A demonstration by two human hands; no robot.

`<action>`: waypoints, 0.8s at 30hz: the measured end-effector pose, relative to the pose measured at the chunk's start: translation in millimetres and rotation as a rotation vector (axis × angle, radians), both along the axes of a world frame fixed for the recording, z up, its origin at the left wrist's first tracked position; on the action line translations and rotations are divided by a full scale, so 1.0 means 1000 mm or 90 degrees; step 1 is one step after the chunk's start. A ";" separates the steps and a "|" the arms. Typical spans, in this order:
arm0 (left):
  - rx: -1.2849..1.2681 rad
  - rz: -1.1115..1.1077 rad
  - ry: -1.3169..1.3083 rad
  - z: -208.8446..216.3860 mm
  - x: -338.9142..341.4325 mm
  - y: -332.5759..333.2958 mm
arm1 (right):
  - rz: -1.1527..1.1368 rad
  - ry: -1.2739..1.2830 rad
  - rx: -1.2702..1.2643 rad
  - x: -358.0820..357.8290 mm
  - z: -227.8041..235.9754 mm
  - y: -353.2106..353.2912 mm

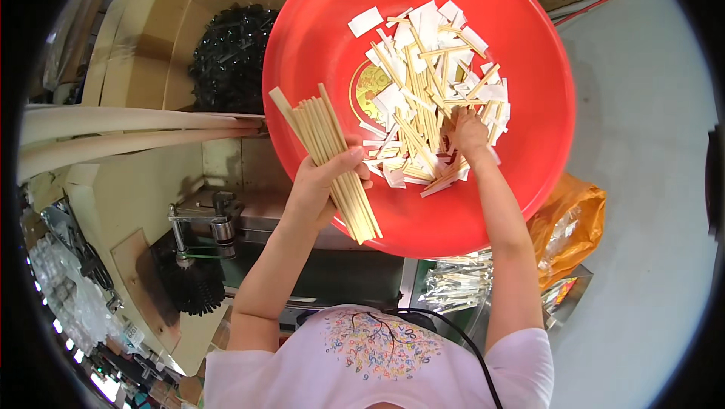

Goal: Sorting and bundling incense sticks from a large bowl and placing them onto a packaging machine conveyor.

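Observation:
My left hand (321,179) is closed around a bundle of pale wooden chopsticks (332,156), held slanted over the near left rim of a large red basin (302,54). One flatter, wider stick (285,113) juts out at the bundle's upper left. Inside the basin lies a loose heap of more chopsticks (427,69) mixed with white paper pieces (367,21). My right hand (470,133) reaches into the right side of this heap with its fingers curled downward; the fingertips are hidden among the sticks and paper.
Left of the basin stands a cardboard box (177,54) of dark, shiny small items (234,54). A machine with a round black brush (185,280) is at lower left. An orange plastic bag (570,228) and a pile of wrapped packets (457,284) sit below the basin's right side.

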State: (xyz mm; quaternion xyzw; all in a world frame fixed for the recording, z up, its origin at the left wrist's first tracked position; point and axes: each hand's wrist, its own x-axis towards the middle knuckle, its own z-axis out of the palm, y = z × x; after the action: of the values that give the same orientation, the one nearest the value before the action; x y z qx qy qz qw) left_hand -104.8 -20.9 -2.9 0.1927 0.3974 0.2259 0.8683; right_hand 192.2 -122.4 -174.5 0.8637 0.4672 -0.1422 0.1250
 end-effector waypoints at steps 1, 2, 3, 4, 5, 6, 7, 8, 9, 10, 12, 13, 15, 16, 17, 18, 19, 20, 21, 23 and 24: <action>-0.025 -0.011 0.010 0.002 0.003 -0.003 | 0.023 -0.036 0.020 0.002 -0.004 -0.005; -0.047 -0.021 0.019 0.005 0.007 -0.007 | 0.023 -0.044 0.026 0.005 -0.005 -0.008; -0.057 -0.039 0.015 0.004 0.010 -0.011 | 0.003 -0.020 0.016 0.007 -0.006 -0.012; -0.050 -0.036 0.010 0.007 0.011 -0.013 | -0.015 0.009 0.006 0.002 0.003 -0.011; -0.049 -0.067 -0.003 0.010 0.011 -0.014 | -0.031 0.059 0.065 0.003 0.016 -0.013; -0.049 -0.100 -0.016 0.012 0.011 -0.016 | -0.030 0.052 0.070 0.009 0.029 -0.011; -0.031 -0.118 -0.017 0.014 0.005 -0.017 | -0.034 0.219 0.129 0.009 0.049 -0.004; -0.029 -0.119 -0.023 0.016 0.003 -0.017 | -0.043 0.379 0.185 0.012 0.072 -0.004; -0.034 -0.147 -0.009 0.018 0.000 -0.018 | -0.063 0.460 0.227 0.013 0.091 -0.009; -0.041 -0.170 0.010 0.018 -0.002 -0.018 | -0.172 0.602 0.132 0.002 0.132 -0.002; -0.043 -0.163 -0.011 0.022 0.001 -0.022 | -0.215 0.784 0.101 -0.019 0.195 -0.003; -0.044 -0.156 -0.027 0.027 0.004 -0.025 | -0.214 0.781 0.100 -0.032 0.216 -0.007; -0.039 -0.179 -0.088 0.036 0.012 -0.032 | -0.250 0.852 0.111 -0.057 0.245 -0.014; -0.032 -0.200 -0.144 0.041 0.015 -0.035 | -0.251 0.854 0.108 -0.068 0.259 -0.014; -0.062 -0.211 -0.182 0.041 0.015 -0.038 | -0.235 0.881 0.103 -0.083 0.269 -0.014; -0.093 -0.221 -0.219 0.041 0.014 -0.041 | -0.219 0.911 0.098 -0.095 0.274 -0.016; -0.066 -0.231 -0.264 0.050 0.016 -0.044 | -0.171 0.919 0.077 -0.098 0.273 -0.016; -0.068 -0.232 -0.260 0.055 0.014 -0.049 | -0.174 0.923 0.077 -0.105 0.275 -0.016; -0.037 -0.256 -0.266 0.060 0.012 -0.054 | -0.204 0.913 0.073 -0.114 0.277 -0.016; 0.047 -0.278 -0.265 0.058 0.007 -0.056 | -0.213 0.890 0.074 -0.130 0.284 -0.014; 0.048 -0.279 -0.263 0.052 0.003 -0.059 | -0.212 0.893 0.075 -0.138 0.283 -0.014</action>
State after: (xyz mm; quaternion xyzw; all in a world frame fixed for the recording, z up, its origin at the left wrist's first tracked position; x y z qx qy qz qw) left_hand -101.5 -80.1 49.4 0.2556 0.1527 0.0825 0.9511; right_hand 54.1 -136.0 108.5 0.6343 0.3067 -0.6546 -0.2742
